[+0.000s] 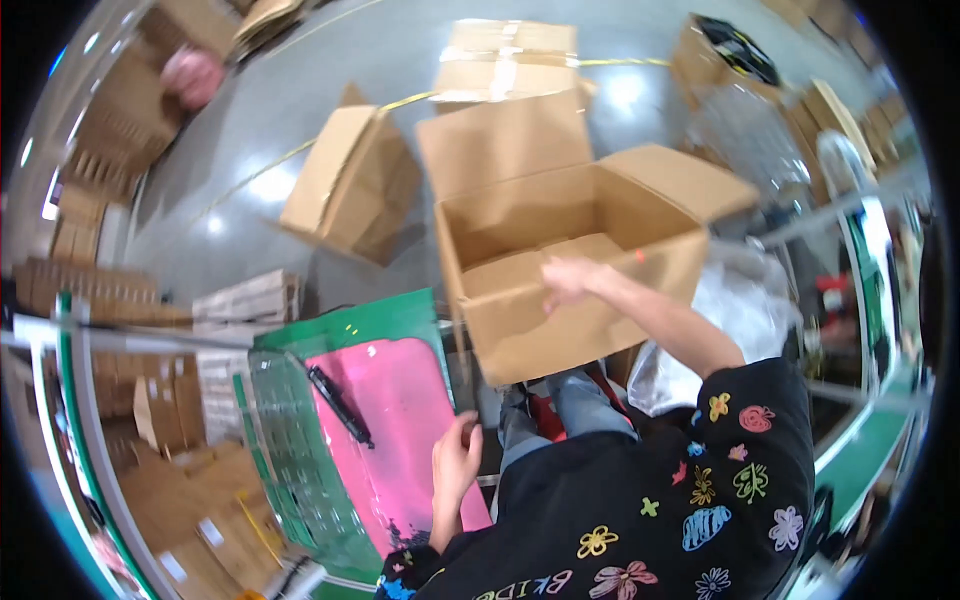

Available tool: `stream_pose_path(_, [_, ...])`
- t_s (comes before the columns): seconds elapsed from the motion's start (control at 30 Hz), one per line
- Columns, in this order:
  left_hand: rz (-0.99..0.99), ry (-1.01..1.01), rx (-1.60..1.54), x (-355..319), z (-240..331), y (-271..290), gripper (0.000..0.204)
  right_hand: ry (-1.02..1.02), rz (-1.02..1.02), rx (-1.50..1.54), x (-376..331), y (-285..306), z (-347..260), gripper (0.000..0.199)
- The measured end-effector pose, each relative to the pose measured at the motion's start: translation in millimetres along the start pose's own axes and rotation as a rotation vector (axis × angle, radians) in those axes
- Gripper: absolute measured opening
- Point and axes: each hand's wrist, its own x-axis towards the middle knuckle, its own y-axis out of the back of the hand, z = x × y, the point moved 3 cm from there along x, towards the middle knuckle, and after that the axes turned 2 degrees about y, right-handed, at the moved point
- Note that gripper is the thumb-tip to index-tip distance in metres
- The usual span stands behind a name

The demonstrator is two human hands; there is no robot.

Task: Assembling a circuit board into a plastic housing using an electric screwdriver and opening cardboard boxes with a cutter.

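A large open cardboard box (575, 320) stands in front of me with its flaps folded outward. My right hand (570, 280) is closed over the top edge of the box's near wall. Inside lies a brown cardboard piece (545, 258). Beside the right edge of a pink mat (390, 400), my left hand (457, 455) hangs with nothing in it, thumb apart from the fingers. On the mat rests a black stick-shaped tool (340, 405) resembling an electric screwdriver.
Green worktop (300, 335) lies under the mat at left. Another open carton (350, 180) and a taped carton (508, 60) sit on the floor ahead. Clear plastic bags (745, 290) hang at right. Stacked cartons (170, 410) stand beyond the bench at far left.
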Motion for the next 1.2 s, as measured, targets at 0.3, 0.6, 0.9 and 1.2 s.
stream_pose_path(0.3, [-0.376,-0.110,0.485,146,90,-122,0.058,-0.624,1.229,-0.031,-65,-50,114,0.054])
stream_pose_path(0.6, [-0.210,-0.328,0.555,279,16,-149,0.055,-0.965,0.782,0.774,-218,-332,122,0.038])
stream_pose_path(0.9, [-0.336,-0.695,0.586,328,150,-236,0.048,-1.405,0.829,1.324,-304,-455,135,0.033])
stream_pose_path(1.2, [-0.648,-0.395,0.678,379,152,-294,0.053,-1.119,1.433,1.431,-173,-287,136,0.032])
